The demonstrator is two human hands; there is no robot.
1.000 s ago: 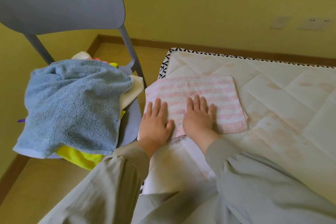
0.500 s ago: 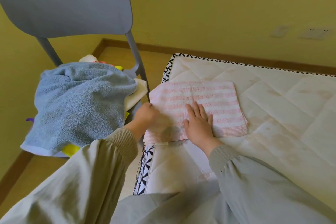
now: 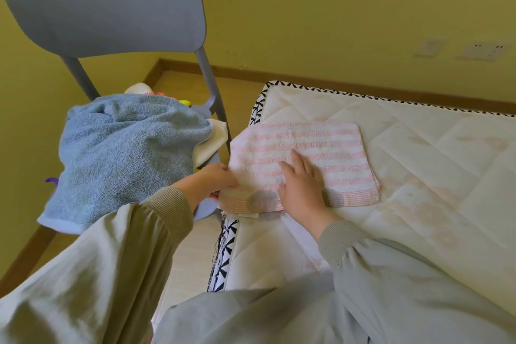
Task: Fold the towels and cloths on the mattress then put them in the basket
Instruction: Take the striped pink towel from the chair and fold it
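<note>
On the corner of the mattress [image 3: 424, 181] nearest the chair [image 3: 106, 0] lies a folded pink-striped towel [image 3: 321, 145], its left edge reaching the mattress border. The right hand [image 3: 303, 190] rests flat on the towel's near half, fingers straight and slightly spread. The left hand [image 3: 215, 180] pinches the towel's left edge with curled fingers. A crumpled blue towel [image 3: 125, 153] is heaped on the chair seat over a cream cloth [image 3: 212, 139].

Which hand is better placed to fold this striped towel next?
Left, probably. The left hand grips the left edge of the pink striped towel, ready to lift; the right hand lies flat, pinning it.
</note>
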